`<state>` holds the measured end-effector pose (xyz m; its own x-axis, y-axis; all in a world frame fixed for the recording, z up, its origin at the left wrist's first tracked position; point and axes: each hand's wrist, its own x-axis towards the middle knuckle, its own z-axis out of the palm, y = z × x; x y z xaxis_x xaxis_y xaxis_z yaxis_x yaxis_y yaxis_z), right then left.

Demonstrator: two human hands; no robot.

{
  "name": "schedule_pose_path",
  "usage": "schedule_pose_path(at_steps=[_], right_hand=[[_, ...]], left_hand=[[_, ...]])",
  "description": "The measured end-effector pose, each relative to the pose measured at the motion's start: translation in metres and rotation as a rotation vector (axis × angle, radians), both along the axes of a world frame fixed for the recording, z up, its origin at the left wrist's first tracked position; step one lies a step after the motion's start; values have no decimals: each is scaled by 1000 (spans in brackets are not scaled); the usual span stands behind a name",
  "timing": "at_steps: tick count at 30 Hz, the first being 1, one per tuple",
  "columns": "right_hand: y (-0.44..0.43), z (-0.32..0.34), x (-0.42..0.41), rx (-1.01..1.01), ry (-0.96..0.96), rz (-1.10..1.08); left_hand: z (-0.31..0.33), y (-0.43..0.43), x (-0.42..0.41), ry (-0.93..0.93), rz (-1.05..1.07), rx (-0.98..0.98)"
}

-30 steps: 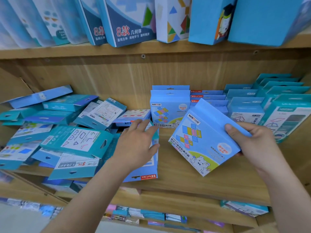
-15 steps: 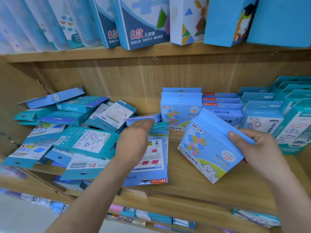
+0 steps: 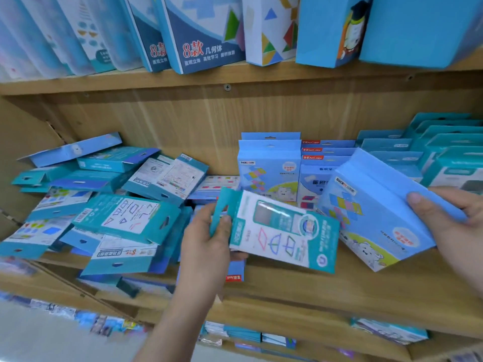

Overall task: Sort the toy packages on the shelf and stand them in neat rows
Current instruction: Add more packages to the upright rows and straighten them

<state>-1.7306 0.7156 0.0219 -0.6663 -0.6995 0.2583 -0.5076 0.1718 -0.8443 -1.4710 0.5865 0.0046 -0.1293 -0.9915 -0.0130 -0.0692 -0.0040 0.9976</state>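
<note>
Left hand (image 3: 206, 239) now grips a teal pack (image 3: 282, 236) off the pile (image 3: 125, 218), ready to sort — right hand (image 3: 454, 226) still grips a blue box (image 3: 373, 212).

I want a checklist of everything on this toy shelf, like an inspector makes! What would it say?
Surface: wooden shelf, bare wood at the front middle.
Job's things: teal package held tilted in the left hand; light blue package held tilted in the right hand; standing rows from the middle to the right.
Clutter: heap of flat packages lying crookedly on the left.
Hands: each grips one package.
Cables: nothing seen.
Surroundings: bigger boxes on the shelf above; more goods on the shelf below.
</note>
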Motion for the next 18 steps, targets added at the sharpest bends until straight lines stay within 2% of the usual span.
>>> schedule_pose_path(at_steps=[3, 6, 11, 15, 18], right_hand=[[5, 8, 2, -60, 40, -11], [9, 8, 1, -92, 77, 3], [11, 9, 0, -133, 94, 64], [4, 8, -3, -162, 107, 71], [-3, 8, -1, -188, 81, 114]], left_hand=[[-26, 19, -14, 16, -3, 85], [-45, 31, -28, -72, -100, 112], [-74, 44, -48, -392, -340, 140], [-67, 44, -53, -677, -429, -62], [-40, 30, -39, -813, -326, -312]])
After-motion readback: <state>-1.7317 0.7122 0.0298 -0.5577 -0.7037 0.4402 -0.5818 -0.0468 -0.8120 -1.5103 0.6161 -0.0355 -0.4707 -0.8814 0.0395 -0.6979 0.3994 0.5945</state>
